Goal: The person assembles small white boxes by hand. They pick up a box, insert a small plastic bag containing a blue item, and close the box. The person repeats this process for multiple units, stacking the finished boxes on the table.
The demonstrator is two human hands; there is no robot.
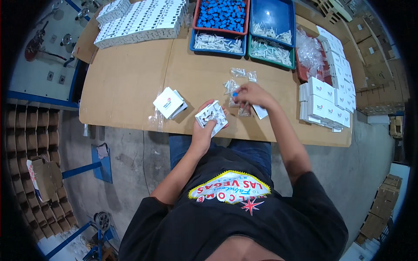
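Observation:
My left hand (pixel 203 129) is closed round a white, squarish plastic piece (pixel 210 115) with small parts showing in its recesses, the thumb lying over it. My right hand (pixel 252 96) pinches a small blue part (pixel 235 94) just above the cardboard-covered table. Close by the right fingers lie several small clear bags (pixel 237 72) with white pieces inside; one small bag (pixel 244 110) is partly below the hand. A white leaflet or card (pixel 260 112) lies under the right wrist. To the left of my left hand rests a short stack of white cards or flat boxes (pixel 169 103).
Long rows of white boxes (pixel 141 24) stand at the far left. Across the back are a red tray of blue parts (pixel 221 16), and blue (pixel 217 53) and green (pixel 272 63) trays of white pieces. At the right are clear bags (pixel 310 50) in a red tray and stacked white boxes (pixel 324 104).

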